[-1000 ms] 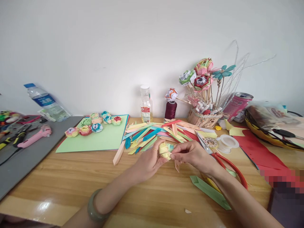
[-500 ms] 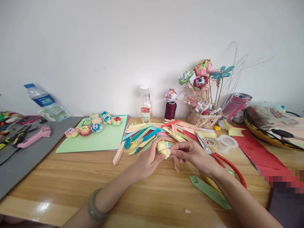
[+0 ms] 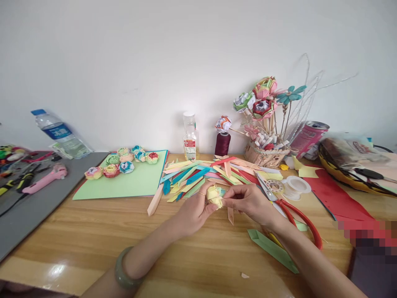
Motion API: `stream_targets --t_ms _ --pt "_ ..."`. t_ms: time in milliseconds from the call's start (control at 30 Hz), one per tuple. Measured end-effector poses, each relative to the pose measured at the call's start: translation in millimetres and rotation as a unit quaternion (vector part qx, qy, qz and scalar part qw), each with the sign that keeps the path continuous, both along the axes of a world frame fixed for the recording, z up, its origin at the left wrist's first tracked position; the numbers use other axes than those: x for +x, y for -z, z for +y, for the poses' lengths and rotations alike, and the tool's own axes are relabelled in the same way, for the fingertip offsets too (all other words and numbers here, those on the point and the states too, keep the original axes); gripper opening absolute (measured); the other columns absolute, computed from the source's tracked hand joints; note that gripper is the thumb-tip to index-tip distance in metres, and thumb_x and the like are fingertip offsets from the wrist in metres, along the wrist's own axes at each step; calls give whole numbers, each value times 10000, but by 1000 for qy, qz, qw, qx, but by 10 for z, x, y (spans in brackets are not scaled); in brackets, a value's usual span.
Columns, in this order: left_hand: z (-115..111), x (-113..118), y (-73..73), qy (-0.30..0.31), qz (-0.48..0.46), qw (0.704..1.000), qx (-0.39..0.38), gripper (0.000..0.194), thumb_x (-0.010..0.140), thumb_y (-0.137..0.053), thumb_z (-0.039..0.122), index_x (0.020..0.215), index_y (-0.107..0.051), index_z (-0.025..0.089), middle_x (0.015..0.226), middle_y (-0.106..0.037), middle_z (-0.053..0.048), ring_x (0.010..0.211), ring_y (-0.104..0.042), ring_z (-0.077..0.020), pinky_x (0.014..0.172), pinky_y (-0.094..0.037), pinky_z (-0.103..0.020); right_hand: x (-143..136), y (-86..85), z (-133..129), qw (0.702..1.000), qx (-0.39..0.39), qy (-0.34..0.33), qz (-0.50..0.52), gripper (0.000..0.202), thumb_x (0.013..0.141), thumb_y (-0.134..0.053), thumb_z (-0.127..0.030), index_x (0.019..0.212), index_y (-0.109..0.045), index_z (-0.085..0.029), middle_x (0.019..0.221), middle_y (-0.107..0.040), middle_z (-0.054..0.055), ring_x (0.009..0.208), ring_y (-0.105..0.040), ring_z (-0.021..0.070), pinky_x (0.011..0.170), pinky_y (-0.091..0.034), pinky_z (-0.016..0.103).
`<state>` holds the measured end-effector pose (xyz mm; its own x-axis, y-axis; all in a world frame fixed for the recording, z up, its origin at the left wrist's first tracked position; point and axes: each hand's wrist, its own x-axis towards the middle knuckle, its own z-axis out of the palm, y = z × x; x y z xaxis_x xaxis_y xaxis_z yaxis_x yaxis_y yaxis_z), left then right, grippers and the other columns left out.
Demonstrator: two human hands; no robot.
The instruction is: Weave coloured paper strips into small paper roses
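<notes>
A small pale yellow folded paper flower [image 3: 214, 196] is held over the front of the pile of coloured paper strips [image 3: 189, 176]. My left hand [image 3: 194, 210] grips it from the left, with the thumb along its lower side. From the right, my right hand [image 3: 249, 203] pinches the flower's edge between thumb and forefinger. A bit of light blue paper shows behind the flower. Under my right forearm lie a green folded strip [image 3: 273, 249] and the red-handled scissors [image 3: 299, 219].
Several finished paper flowers sit on a green sheet [image 3: 124, 188] at the left. Behind the strips stand a clear bottle [image 3: 190, 138], a purple thread spool [image 3: 222, 144] and a flower basket [image 3: 266, 156]. White spools [image 3: 298, 185] and red paper [image 3: 339, 196] lie right.
The yellow flower has turned slightly between my hands. My right hand has shifted a little, its fingers drawn closer together at the flower's edge.
</notes>
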<state>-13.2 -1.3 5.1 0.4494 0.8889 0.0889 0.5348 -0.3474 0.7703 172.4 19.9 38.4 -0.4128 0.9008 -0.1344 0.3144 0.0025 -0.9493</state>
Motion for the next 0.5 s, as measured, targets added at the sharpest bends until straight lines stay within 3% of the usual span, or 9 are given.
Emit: stream_targets --t_ms 133,300,500 --pt "-9 2 -7 5 5 1000 11 520 874 -308 442 1302 -219 160 1094 -544 -123 896 -534 -216 770 -411 -353 -16 -2 -3 1000 1 6 3 235 646 -666 -351 585 -602 -133 450 -467 -47 424 -333 63 430 -233 215" --pt "-1 0 3 -21 8 1000 13 506 877 -295 442 1308 -217 190 1084 -552 -108 901 -544 -221 766 -417 -363 -37 9 -25 999 27 -6 18 278 708 -619 -401 647 -619 -130 480 -528 -22 444 -401 85 460 -283 223" --pt "5 7 44 -89 -12 996 2 535 872 -305 454 1319 -219 173 1053 -568 -119 884 -558 -227 774 -424 -384 -8 16 15 992 98 70 -43 264 735 -599 -395 714 -655 -137 588 -574 3 518 -454 105 495 -327 225"
